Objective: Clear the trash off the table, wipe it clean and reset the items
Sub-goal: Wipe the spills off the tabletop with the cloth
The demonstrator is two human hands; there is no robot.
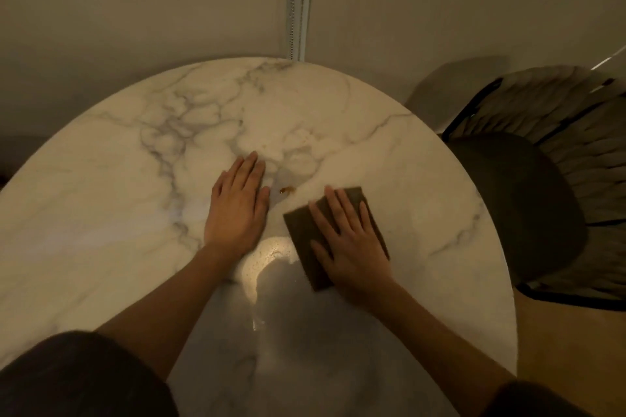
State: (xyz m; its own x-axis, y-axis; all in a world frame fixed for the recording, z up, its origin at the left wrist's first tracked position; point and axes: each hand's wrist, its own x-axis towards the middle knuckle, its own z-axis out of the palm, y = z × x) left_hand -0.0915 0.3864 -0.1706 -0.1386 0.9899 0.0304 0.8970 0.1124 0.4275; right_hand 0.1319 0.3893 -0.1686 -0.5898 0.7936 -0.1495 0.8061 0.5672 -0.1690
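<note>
Here, the step in hand was judged to be the wiping pass over the round white marble-veined tabletop [101,179].

1. Right hand [352,240]: it lay open, fingers spread and straight, pressing down on the dark brown rectangular cleaning pad [299,225], right of centre on the tabletop.
2. Left hand [237,210]: it lay open and flat on the bare surface, just left of the pad, gripping nothing.
3. Target: a small amber-brown spot of residue [288,191] sat between the two hands, just beyond the pad's far left corner and apart from it.

A good pass called for flat, even pressure across the whole pad, driven far-left over the spot, then overlapping strokes. The left hand needed to stay off the wet sheen near the person. Sweeping rightward risked pushing residue off the edge toward the dark woven-back chair [515,200].
</note>
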